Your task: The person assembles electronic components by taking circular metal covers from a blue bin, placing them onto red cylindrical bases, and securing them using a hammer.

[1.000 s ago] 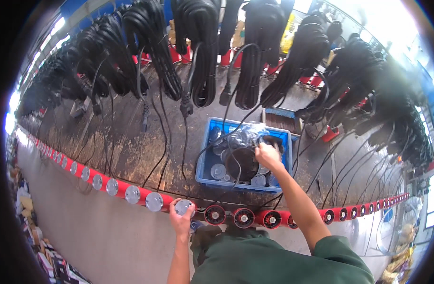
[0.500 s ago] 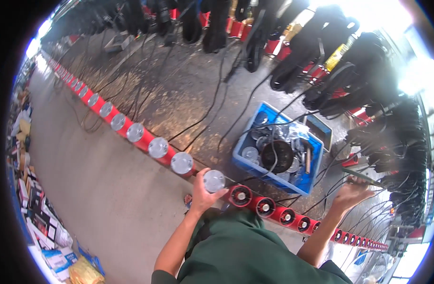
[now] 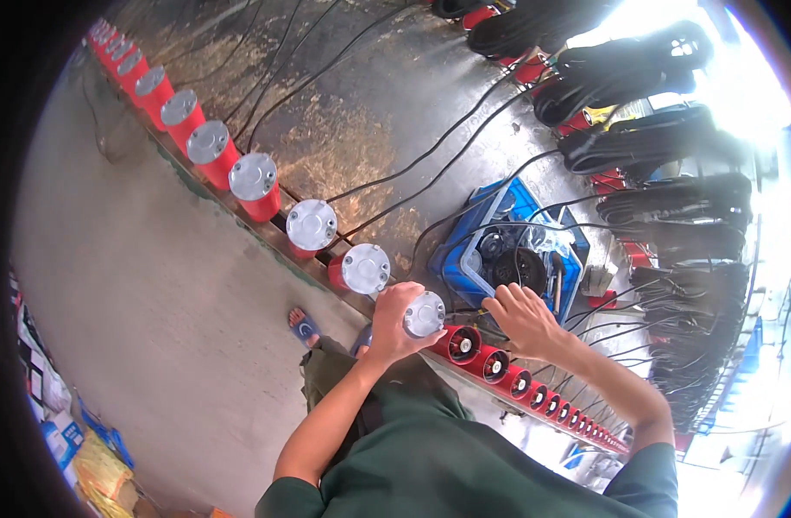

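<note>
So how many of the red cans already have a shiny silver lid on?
About 8. Seven silver-capped red cans run in a row from upper left toward the middle, and the left hand presses an eighth cap on. Tiny far ones may be hidden.

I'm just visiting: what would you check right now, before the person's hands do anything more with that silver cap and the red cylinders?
1. Left hand grips the silver cap: ok.
2. Cap seated square on its red cylinder: cannot tell, fingers hide the joint.
3. Right hand empty: seems ok, fingers spread, nothing seen in it.
4. Next open red cylinder within reach beside the cap: ok.
5. Blue crate of parts close to the right hand: ok.
6. Black cables clear of the hands: not ok, some run past the right hand.
</note>
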`<state>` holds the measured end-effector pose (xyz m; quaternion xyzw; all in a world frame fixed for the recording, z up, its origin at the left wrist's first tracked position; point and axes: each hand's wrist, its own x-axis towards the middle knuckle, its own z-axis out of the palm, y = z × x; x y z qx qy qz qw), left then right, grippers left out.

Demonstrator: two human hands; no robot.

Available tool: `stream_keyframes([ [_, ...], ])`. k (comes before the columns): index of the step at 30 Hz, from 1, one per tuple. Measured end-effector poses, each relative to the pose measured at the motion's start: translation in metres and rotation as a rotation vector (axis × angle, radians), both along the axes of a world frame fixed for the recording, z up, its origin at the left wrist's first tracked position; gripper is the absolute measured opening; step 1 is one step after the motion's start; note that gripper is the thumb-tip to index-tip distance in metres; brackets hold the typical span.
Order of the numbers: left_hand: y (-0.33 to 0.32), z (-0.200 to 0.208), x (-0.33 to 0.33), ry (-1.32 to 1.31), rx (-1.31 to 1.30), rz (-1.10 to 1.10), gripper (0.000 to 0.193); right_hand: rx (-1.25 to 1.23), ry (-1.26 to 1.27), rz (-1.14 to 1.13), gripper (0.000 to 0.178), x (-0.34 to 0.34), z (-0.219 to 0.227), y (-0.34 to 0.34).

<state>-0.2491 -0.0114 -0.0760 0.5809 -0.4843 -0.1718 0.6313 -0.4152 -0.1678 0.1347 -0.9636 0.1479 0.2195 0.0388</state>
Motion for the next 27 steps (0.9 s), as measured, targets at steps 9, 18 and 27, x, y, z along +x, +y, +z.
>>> stream_keyframes([
  [9,-0.002,-0.008,0.007,0.117,-0.030,-0.017,0.088,0.164,0.451,0.113,0.066,0.041,0.001,-0.040],
  [18,-0.001,-0.008,0.006,0.138,0.022,-0.027,0.086,-0.320,0.276,0.459,0.040,0.059,0.012,-0.009],
  [27,0.001,-0.011,0.003,0.137,0.039,-0.009,0.083,-0.299,0.513,0.391,0.038,0.069,0.013,-0.002],
])
